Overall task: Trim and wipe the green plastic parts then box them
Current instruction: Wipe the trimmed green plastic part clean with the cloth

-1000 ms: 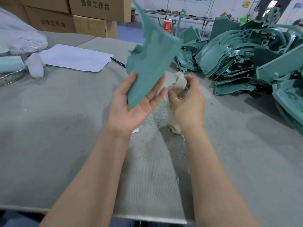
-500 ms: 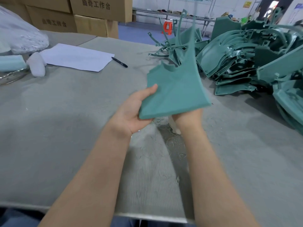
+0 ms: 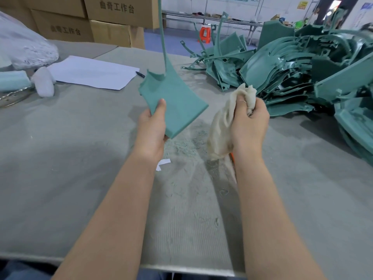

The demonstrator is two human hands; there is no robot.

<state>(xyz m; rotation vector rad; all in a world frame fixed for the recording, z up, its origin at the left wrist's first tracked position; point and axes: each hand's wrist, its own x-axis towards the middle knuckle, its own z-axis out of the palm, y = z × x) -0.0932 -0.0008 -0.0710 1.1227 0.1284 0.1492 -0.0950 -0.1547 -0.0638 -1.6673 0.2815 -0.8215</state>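
While the left hand [image 3: 151,128] grips a green plastic part [image 3: 177,102] by its lower edge near the middle of the frame, thumb on top and its thin stem rising to the top edge, the right hand [image 3: 249,122] clenches a crumpled cream rag [image 3: 222,126] just beside it. Both hover above the grey table [image 3: 60,148], with fine shavings [image 3: 187,146] scattered below and a heap of green parts [image 3: 292,73] filling the upper right.

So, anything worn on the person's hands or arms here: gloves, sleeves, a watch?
No. The left hand and right hand are ungloved; both forearms are uncovered to the frame's bottom edge, with no sleeve, watch or wristband showing.
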